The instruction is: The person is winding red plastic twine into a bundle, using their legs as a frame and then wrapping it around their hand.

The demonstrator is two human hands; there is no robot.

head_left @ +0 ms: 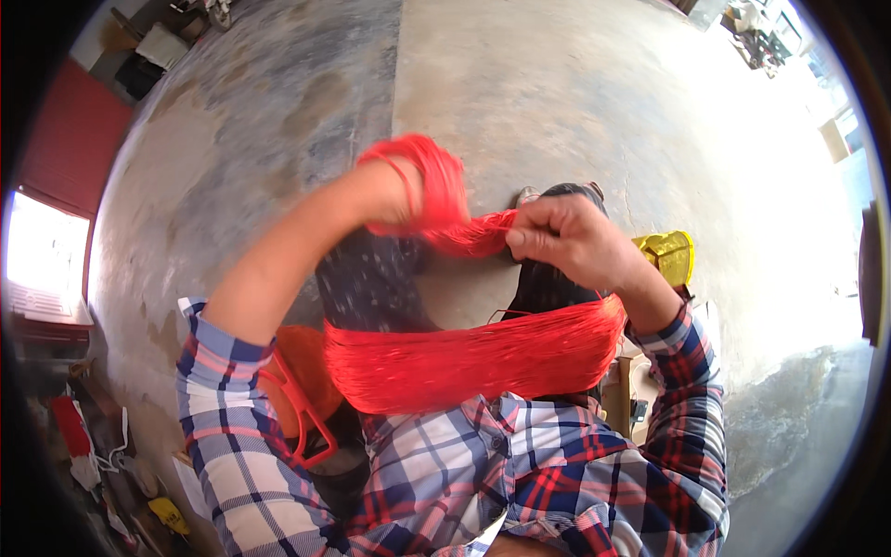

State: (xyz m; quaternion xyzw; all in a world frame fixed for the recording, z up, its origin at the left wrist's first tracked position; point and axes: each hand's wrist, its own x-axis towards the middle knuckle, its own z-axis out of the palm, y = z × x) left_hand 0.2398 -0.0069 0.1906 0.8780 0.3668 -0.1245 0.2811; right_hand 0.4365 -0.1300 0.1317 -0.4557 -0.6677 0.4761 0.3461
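Observation:
Thick loops of thin red string (436, 186) wrap round my left hand (385, 192); motion blurs it and the string covers its fingers. From there a red bundle runs over to my right hand (575, 239), whose thumb and fingers pinch its end. Across my lap lies a long, thick hank of the same red string (473, 362), below both hands. A loose strand rises from its upper edge.
Beside my left elbow stands an orange-red plastic thing with an open frame (306, 413). A yellow object (670, 255) is beyond my right wrist. Cluttered items (107, 464) line the lower left. Concrete floor (520, 84) spreads ahead.

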